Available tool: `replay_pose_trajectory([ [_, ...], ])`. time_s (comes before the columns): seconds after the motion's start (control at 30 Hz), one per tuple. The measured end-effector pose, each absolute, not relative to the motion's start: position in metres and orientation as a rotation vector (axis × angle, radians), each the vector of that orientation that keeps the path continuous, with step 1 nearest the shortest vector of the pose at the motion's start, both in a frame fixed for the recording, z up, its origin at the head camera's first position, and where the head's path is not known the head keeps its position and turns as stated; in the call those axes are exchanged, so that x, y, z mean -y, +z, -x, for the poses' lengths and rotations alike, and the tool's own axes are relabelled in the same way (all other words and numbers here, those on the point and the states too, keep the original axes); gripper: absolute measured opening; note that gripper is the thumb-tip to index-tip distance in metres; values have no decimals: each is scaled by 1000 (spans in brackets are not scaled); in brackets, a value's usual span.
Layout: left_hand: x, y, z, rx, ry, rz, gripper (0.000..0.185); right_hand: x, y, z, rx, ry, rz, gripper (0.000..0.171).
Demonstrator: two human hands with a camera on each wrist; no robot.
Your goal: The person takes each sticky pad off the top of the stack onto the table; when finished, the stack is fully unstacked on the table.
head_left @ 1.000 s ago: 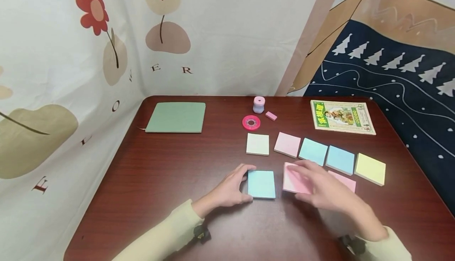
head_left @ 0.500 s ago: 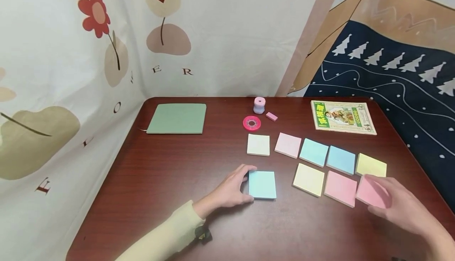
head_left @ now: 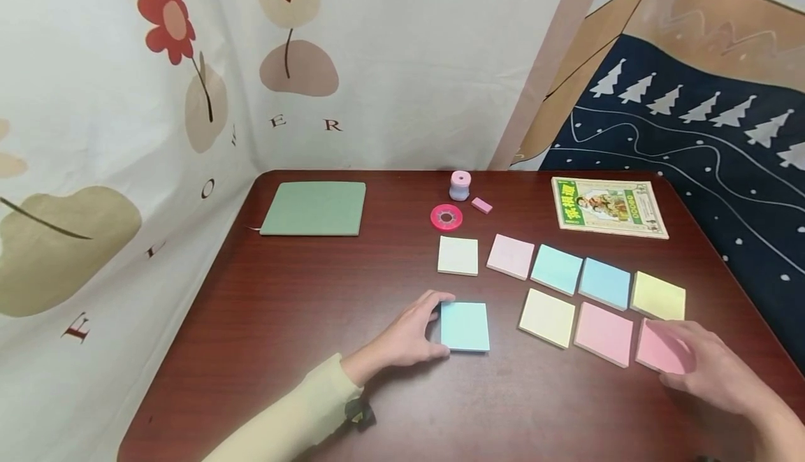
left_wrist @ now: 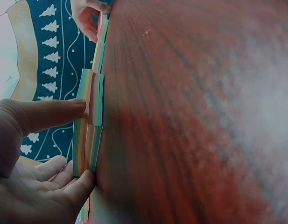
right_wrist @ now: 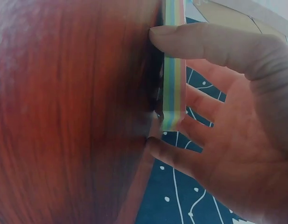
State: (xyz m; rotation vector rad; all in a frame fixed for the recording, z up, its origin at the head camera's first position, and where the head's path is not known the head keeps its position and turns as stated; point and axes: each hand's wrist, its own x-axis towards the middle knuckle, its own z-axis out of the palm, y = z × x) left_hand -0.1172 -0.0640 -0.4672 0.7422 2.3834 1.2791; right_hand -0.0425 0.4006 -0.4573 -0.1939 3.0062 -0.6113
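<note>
My left hand point(head_left: 411, 333) holds a light blue sticky note pad point(head_left: 465, 327) by its left side, thumb at the near edge and index finger at the far edge. In the left wrist view, the pads' layered edges point(left_wrist: 89, 144) show several colours. Over on the right, my right hand point(head_left: 717, 367) grips a pink sticky note pad point(head_left: 663, 347), partly covering it. The right wrist view shows my thumb across that pad's striped edge point(right_wrist: 173, 88), close over the tabletop. A second pink pad point(head_left: 604, 334) and a cream pad point(head_left: 546, 318) lie left of it.
Behind runs a row of pads: pale green point(head_left: 458, 256), light pink point(head_left: 511, 256), turquoise point(head_left: 556, 269), blue point(head_left: 604, 283) and yellow point(head_left: 658, 296). Farther back are a red ring point(head_left: 446, 217), a spool point(head_left: 460, 186), a small pink block point(head_left: 481, 205), a green notebook point(head_left: 313, 208) and a booklet point(head_left: 610, 207).
My right hand has carried the pink pad from beside the light blue pad to the right end of the front row, uncovering the cream pad. The left hand has stayed in place.
</note>
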Motion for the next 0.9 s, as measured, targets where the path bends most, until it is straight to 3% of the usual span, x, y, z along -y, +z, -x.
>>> replay_pose_trajectory([
  [0.2, 63, -468, 117, -2375, 1284, -741, 77, -400, -455, 37, -3015, -595, 215, 78],
  [0.43, 63, -468, 116, -2383, 1272, -745, 77, -387, -432, 34, -3086, -567, 197, 60],
  [0.57, 64, -466, 116, -2390, 1269, -743, 76, -349, -418, 45, -3097, -620, 341, 55],
  [0.73, 65, -466, 117, -2392, 1273, -744, 76, -281, -421, 63, -3041, -654, 718, 50],
  [0.9, 64, -467, 118, -2388, 1276, -759, 76, -218, -432, 78, -2904, -637, 970, 59],
])
